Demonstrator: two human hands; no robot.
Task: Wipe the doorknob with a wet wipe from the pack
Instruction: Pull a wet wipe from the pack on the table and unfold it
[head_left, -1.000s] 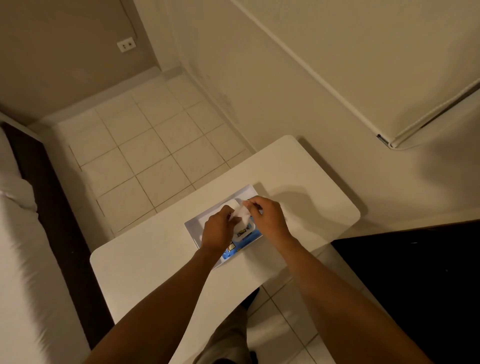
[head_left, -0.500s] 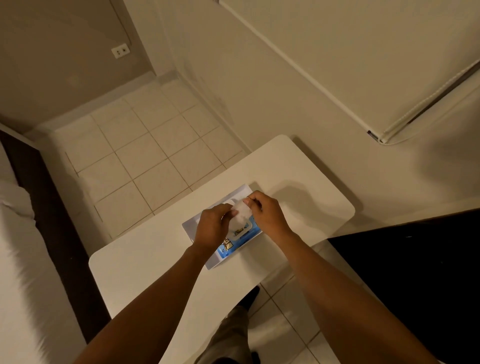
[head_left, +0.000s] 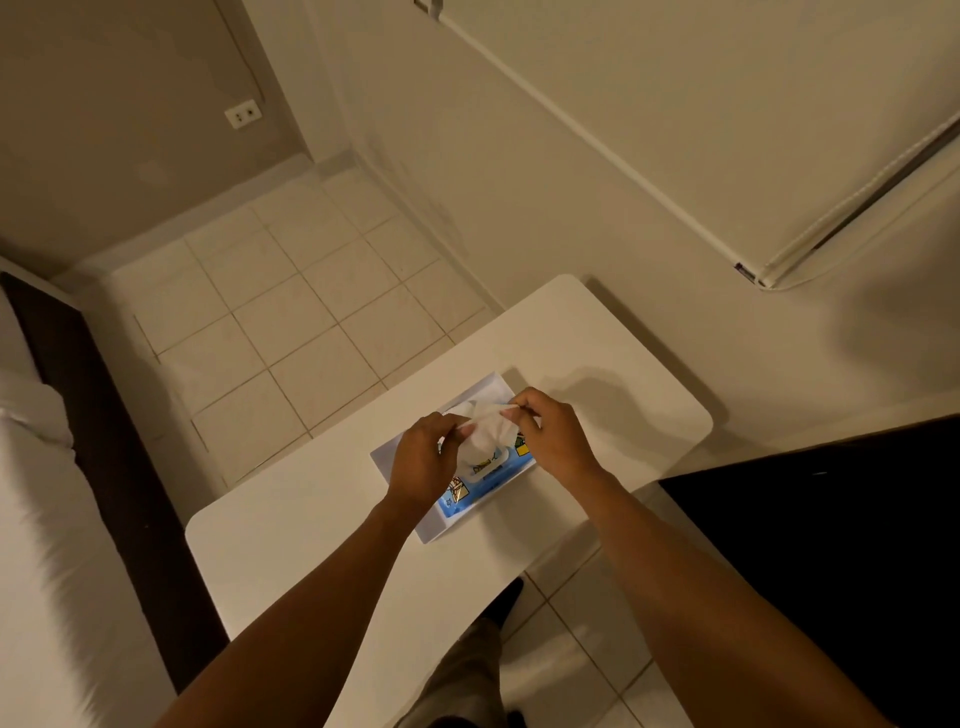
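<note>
Now white crumpled wet wipe pinched by both hands' fingers above blue pack.

White crumpled wet wipe; blue plastic wipe pack printed with yellow-orange cartoon patches and a white label; pale white shallow rectangular tray; plain white rounded tabletop. Cream square-tiled floor with darker grout grid, beige wall, white outlet plate, dark brown bed frame.
</note>
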